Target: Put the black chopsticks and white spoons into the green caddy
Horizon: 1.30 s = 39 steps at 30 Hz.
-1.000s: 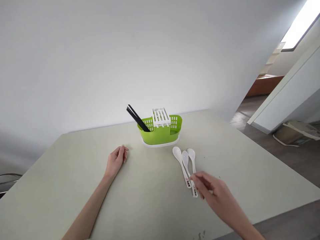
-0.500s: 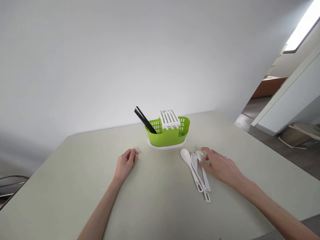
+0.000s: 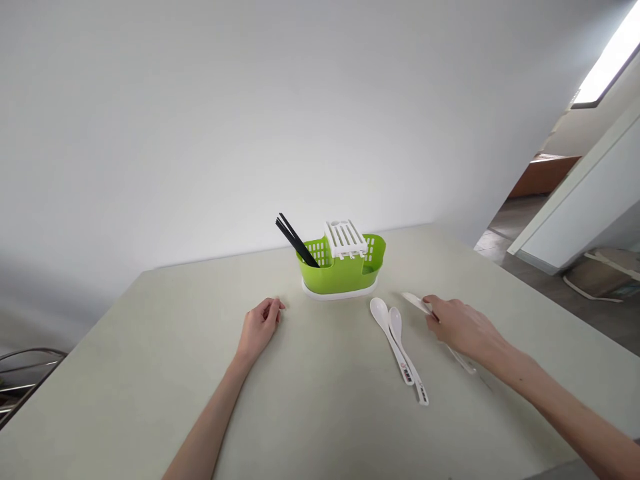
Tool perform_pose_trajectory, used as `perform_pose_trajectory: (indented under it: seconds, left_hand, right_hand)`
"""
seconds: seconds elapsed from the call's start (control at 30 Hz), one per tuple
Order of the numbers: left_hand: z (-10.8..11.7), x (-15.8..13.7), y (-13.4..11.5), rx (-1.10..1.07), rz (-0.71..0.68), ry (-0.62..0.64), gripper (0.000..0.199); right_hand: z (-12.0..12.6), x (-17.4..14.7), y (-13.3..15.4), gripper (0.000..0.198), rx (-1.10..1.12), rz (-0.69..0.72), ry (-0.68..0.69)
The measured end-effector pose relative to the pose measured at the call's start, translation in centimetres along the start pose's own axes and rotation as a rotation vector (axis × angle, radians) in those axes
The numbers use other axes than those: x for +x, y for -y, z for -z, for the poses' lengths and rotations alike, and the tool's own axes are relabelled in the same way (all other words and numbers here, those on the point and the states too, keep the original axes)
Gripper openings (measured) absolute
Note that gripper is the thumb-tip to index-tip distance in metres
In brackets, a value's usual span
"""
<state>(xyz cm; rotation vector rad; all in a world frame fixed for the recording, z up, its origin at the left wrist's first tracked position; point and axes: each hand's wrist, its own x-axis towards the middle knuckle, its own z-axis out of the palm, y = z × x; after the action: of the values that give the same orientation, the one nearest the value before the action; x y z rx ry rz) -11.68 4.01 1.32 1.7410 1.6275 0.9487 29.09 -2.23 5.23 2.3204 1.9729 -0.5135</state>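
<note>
Plain, pale wall (image 3: 250, 120) fills the upper half of the frame and meets the rear edge of a light grey-green tabletop (image 3: 320, 413). At the upper right, a bright panel (image 3: 607, 60) with a dark border is visible; below it, at the right edge, a brownish container (image 3: 600, 275) sits on the floor (image 3: 530, 267). Curved metal tubing (image 3: 30, 387) shows at the lower left edge.

Green basket (image 3: 341, 280), with a white base, stands upright near the centre of the frame. A slotted white rack (image 3: 346, 238) spans its middle section. Black chopsticks (image 3: 299, 242) occupy the left compartment and lean toward the upper left.

Two white spoons lie right of centre, below the basket: a larger spoon (image 3: 393, 344) and, just beside it on the right, a smaller spoon (image 3: 395, 323). Both bowls point away from the person; dark printed marks appear near the handle ends.

Left hand (image 3: 263, 322): rests on the tabletop left of centre, fingers loosely curled inward. Right hand (image 3: 456, 323): positioned right of centre, fingers closed around a third spoon (image 3: 415, 302). Its bowl projects toward the upper left and its handle emerges below the palm. Contact between this spoon and the tabletop cannot be determined.
</note>
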Motion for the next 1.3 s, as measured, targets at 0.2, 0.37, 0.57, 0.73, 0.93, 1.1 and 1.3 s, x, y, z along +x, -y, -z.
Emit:
perform_pose_trajectory:
  seconds: [0.2,0.37,0.57,0.73,0.93,1.1,1.3]
  left_hand:
    - [0.0,0.0,0.0,0.016,-0.014,0.002,0.05]
    - [0.0,0.0,0.0,0.021,-0.012,0.003,0.05]
    - [-0.1,0.1,0.2,0.021,-0.034,0.003,0.051]
    - [-0.2,0.1,0.3,0.021,-0.041,-0.001,0.05]
    - [-0.1,0.1,0.4,0.043,-0.039,-0.003,0.05]
    - [-0.1,0.2,0.9,0.052,-0.044,0.003,0.048]
    - [-0.3,0.2,1.2,0.061,-0.048,0.002,0.049]
  right_hand:
    - [3.7,-2.0,0.7,0.025,0.647,0.301,0.132]
    - [6.0,-4.4,4.5,0.047,0.791,0.438,0.104]
    - [7.6,-5.3,9.4,0.044,0.664,0.538,-0.25]
    - [8.2,-3.7,13.2,0.023,0.806,0.717,-0.49]
    - [9.0,-0.8,17.0,0.022,0.651,0.825,-0.768]
    - [8.4,1.8,19.4,0.02,0.411,0.827,-0.762]
    - [6.3,4.0,21.3,0.025,0.239,0.762,-0.628]
